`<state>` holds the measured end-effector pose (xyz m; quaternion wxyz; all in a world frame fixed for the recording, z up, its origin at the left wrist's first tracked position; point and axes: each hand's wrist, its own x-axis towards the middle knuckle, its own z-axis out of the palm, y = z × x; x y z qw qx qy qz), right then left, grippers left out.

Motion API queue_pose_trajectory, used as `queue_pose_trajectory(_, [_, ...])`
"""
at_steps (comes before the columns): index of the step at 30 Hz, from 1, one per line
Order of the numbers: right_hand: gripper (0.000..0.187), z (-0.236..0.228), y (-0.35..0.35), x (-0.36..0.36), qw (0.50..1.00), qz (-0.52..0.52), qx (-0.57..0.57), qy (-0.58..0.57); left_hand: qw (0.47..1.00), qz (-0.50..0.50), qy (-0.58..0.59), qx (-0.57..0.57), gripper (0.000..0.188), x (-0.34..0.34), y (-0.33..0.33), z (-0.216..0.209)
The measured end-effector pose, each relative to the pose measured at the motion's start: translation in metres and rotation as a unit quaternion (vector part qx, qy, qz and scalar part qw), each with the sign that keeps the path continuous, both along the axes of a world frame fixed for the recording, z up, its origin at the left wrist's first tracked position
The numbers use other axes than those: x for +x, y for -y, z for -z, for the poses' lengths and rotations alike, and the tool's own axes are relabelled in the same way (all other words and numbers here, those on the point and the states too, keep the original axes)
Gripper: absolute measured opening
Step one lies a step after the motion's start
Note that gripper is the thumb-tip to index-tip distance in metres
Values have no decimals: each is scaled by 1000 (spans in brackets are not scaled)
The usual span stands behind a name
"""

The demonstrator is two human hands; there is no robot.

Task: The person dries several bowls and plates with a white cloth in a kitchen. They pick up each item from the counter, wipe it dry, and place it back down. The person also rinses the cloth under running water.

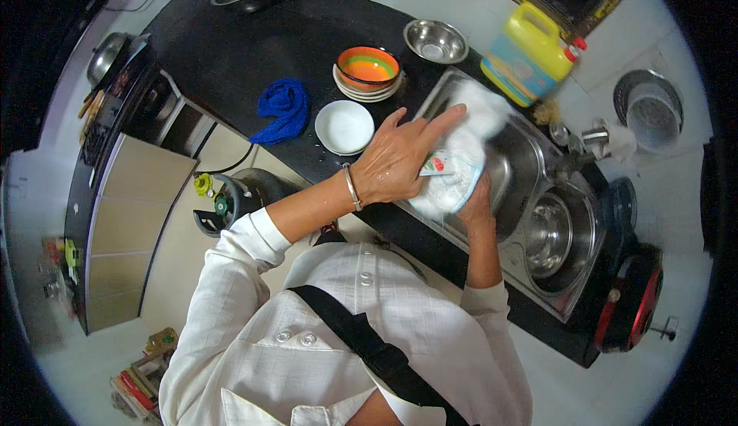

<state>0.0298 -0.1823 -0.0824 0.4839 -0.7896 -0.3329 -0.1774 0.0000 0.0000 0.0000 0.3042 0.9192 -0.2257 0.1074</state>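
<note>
Fingers point(444, 123) of the left hand point(393, 157) splay apart over what looks, through blur, like a white cloth point(461, 174), clasped by the right hand point(478, 202) above the sink point(507, 184) right of centre, work seemingly midway: bowls point(369, 69) stacked upper centre on the tabletop point(231, 49), a steel bowl point(547, 232) left in the sink.

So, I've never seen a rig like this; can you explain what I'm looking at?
There's no robot here, just a person's two bare hands. The one picture comes from a wide fisheye camera worn on their head, looking down, so straight edges bend. The right hand grips a white cloth with blue edging above a two-basin stainless-steel sink; the left hand, with a silvery bangle at its wrist, touches the cloth. Part of it is blurred, so I can't tell whether it covers anything. On the black counter are a crumpled blue cloth, a round white bowl and an orange-and-green bowl on other stacked bowls.
</note>
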Motion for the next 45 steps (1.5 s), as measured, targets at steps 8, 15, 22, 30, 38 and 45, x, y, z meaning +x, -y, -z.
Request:
queue_pose_trajectory(8, [37, 20, -1, -6, 993, 89, 82, 15, 975, -20, -30, -220, 81, -9, 11, 18])
queue_pose_trajectory(15, [42, 34, -76, -22, 646, -15, 668, -369, 890, -46, 46, -451, 79, -2, 24, 51])
queue_pose_trajectory(22, [43, 31, -40, -7, 879, 46, 362, -306, 954, -15, -97, -284, 88, -12, 0, 17])
queue_pose_trajectory(30, [30, -8, -9, -2, 995, -65, 55, -50, 974, -12, -121, -189, 86, -17, -5, 10])
queue_pose_trajectory(38, [45, 17, -82, -29, 656, -84, 624, -417, 915, -57, 168, -363, 84, -5, 14, 40])
queue_pose_trajectory(45, [41, -1, -31, 1, 977, 63, 165, -120, 962, -32, -47, -267, 86, -13, -5, 15])
